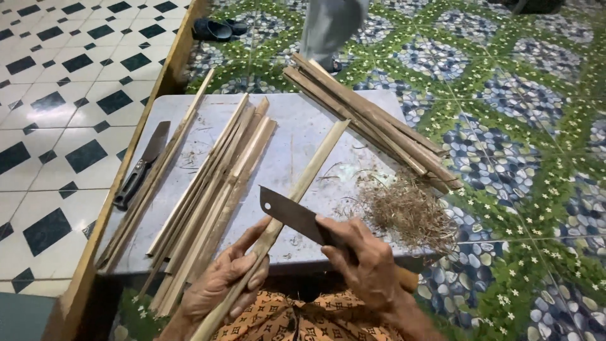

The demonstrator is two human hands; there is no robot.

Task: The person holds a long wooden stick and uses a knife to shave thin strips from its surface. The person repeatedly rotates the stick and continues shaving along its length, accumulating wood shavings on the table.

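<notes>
At the near edge of the worktop: both hands meet over a long pale bamboo strip point(297, 189) that runs from the person's lap up and away to the right across the grey worktop point(303, 120).
Left hand point(227, 284): fingers wrapped around the strip's lower end, thumb raised toward the blade.
Right hand point(366, 265): fingers pressed together around the handle of a dark flat-bladed cleaver point(290, 215) — forefinger laid along the blade's back.
Blade and strip: the cleaver's edge lies across the strip, touching it just above the left hand.
Left of the strip: a loose row of split pale bamboo slats point(214, 183) lies lengthwise on the worktop, overhanging the near edge.
Far left: a second dark knife with a black handle point(142, 165) rests beside a thin slat.
Right side: a heap of dry brown shavings point(407, 211) sits near the right hand; behind it, a bundle of brownish bamboo lengths point(366, 120) lies slantwise, jutting past the worktop's corner.
Beyond the worktop: a person's grey trouser leg point(331, 25) — and dark sandals point(218, 28) on the patterned floor.
</notes>
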